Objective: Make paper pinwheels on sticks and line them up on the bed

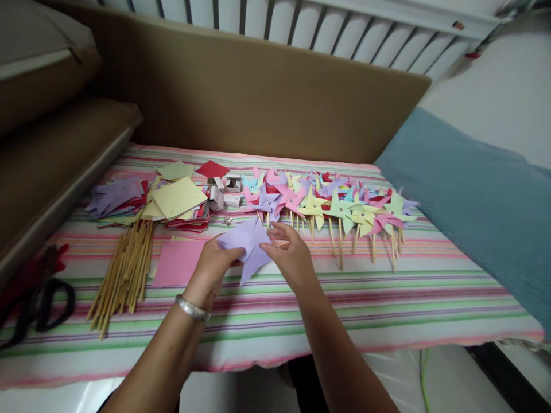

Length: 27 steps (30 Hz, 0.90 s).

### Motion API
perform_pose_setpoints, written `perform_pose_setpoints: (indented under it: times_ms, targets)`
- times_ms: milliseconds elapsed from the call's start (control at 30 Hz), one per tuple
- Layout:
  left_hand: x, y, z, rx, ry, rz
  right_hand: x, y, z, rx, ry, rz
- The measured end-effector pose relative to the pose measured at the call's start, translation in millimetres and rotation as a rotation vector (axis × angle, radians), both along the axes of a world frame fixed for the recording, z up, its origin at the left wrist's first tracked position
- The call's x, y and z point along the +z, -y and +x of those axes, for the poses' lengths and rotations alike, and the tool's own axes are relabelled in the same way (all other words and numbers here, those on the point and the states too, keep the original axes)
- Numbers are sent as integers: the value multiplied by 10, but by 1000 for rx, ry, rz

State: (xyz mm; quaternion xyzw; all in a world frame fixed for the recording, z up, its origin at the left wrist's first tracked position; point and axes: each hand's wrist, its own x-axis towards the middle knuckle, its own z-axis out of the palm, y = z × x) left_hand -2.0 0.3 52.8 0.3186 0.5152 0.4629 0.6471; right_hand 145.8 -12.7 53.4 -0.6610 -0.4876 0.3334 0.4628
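Note:
A purple paper square with cuts running in from its corners [247, 244] is held up over the striped cloth. My left hand [218, 261] grips its left side, thumb on top and fingers underneath. On the right side, my right hand [290, 252] pinches the paper's edge between thumb and fingers. A silver bracelet [192, 308] circles my left wrist. Just beyond the paper lies a small heap of metal fasteners [228, 220]. A pink paper sheet [178, 263] rests on the cloth beside my left hand.
Finished paper pinwheels on sticks [340, 209] lie in rows at the right. Left are wooden sticks [124, 275], stacked paper squares [181, 198], cut purple papers [114, 195] and black-handled scissors [54, 304]. Small white boxes [224, 192] stand behind. A brown board [258, 97] borders the back.

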Motion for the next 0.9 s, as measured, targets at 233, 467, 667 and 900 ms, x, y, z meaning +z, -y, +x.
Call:
perform_pose_setpoints:
  times_ms: [233,467,667,900]
  targets:
    - [20,28,35,-134,-67,-30,-44,-4,73,258,-533,-183]
    - [-43,36,76,-189,-41,-49,-61,-4,79,251,-523,-168]
    - [-97,46,109,-238,229,-47,-101,-3,101,193,-584,-70]
    - [-143,63,174,-161,223,-45,-127,0,8,136,-608,-44]
